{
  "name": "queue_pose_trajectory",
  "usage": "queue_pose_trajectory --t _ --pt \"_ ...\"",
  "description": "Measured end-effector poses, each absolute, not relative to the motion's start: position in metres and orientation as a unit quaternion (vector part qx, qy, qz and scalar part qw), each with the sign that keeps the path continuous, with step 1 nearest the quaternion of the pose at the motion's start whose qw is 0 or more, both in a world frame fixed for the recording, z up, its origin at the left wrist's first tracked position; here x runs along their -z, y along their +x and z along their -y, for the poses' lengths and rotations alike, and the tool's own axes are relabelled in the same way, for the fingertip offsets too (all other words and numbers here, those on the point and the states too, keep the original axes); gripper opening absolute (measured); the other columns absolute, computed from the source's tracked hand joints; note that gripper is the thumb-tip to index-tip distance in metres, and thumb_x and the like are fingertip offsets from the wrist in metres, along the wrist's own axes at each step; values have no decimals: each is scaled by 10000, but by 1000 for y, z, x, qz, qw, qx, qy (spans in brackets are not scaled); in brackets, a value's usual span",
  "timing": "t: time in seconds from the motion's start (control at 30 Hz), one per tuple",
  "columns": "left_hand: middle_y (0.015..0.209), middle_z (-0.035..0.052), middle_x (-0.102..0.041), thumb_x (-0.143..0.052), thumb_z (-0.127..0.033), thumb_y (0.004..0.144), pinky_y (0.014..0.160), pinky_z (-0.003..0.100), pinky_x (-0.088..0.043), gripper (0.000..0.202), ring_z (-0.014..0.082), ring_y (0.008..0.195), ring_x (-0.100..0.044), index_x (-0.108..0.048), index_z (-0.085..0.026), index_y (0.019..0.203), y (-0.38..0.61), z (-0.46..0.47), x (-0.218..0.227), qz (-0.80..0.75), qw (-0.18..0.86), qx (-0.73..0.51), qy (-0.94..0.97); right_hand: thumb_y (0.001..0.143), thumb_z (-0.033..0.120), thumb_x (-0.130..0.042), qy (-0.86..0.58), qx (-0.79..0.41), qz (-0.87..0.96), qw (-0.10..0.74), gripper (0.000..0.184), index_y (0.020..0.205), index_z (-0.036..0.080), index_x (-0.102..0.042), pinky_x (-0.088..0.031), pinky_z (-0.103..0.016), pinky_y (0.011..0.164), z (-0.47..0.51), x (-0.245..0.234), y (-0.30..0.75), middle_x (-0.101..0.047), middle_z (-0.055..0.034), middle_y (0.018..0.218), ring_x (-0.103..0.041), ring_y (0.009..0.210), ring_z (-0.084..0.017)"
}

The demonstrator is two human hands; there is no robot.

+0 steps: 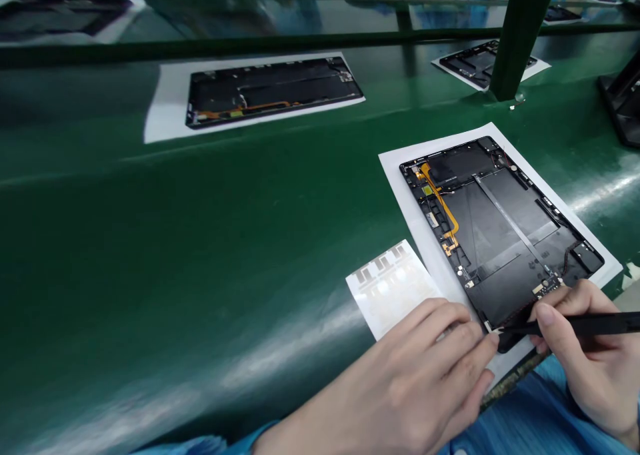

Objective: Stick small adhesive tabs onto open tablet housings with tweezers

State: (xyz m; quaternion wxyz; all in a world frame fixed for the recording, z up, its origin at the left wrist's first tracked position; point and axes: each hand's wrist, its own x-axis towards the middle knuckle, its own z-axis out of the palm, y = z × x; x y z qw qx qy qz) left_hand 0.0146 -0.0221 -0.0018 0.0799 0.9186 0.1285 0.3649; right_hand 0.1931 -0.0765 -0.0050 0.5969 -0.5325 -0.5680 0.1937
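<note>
Left fingers [473,367] (bent) partly hide the patterned card [393,295].

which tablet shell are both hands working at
The nearest tablet shell: left hand and right hand are at its near corner; the other shells lie farther back.

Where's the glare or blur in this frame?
Head view: pale glare streaks the green bench at lower left and right; head view: the upper-left dark panel looks smeared; head view: the nearest open shell looks fairly sharp.

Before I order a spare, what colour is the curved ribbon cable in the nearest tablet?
The ribbon cable is orange, clearest in the head view.
</note>
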Motion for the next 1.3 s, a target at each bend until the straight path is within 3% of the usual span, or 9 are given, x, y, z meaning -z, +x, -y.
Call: queue_pose_trajectory --t 0.57,0.97,1.1,1.3 --pt "843 74 -660 -377 -97 993 756 328 -509 280 201 828 -563 -652 -67 954 11 26 -2 -151 106 -326 927 899 231 -629 -551 -249 552 574 130 771 239 -602 -435 -254 559 81 -6 183 -576 12 728 -499 593 -126" --pt "808 65 -645 -446 -105 973 750 323 -511 210 201 815 -560 -653 -69 968 12 26 -4 -159 109 -308 932 904 222 -615 -552 -252 577 547 139 773 247 -579 -418 -205 553 78 -6 186 -568 31 721 -494 612 -106" --pt "803 71 -617 -441 -87 950 734 307 -503 208 194 794 -530 -646 -70 921 11 23 1 -139 86 -367 916 903 174 -598 -534 -236 583 565 185 730 215 -548 -385 -212 518 78 -4 188 -547 36 680 -491 573 -89" --pt "971 123 -585 -418 -81 946 826 339 -489 226 235 946 -479 -634 -56 1008 7 20 8 -156 64 -392 905 891 194 -614 -542 -246 565 572 227 683 215 -524 -351 -219 485 78 -2 190 -473 49 591 -415 519 -91"
